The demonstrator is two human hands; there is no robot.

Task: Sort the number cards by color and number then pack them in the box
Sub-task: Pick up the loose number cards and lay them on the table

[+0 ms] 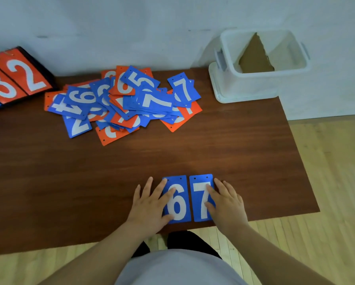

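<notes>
Under your flat, spread fingers, by the table's [213, 145] near edge: the 6 [181, 202] beneath your left hand [150, 204], the 7 [200, 199] beneath your right hand [227, 204], pressed side by side, presumably to start a blue row in number order. Well beyond your fingertips lies the mixed pile [121, 101]; right of it stands the box [244, 85].

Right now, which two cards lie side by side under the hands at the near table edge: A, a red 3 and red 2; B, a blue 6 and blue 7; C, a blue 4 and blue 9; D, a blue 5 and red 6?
B: the left hand lies flat on the blue 6 card, the right hand on the blue 7 card beside it.
</notes>
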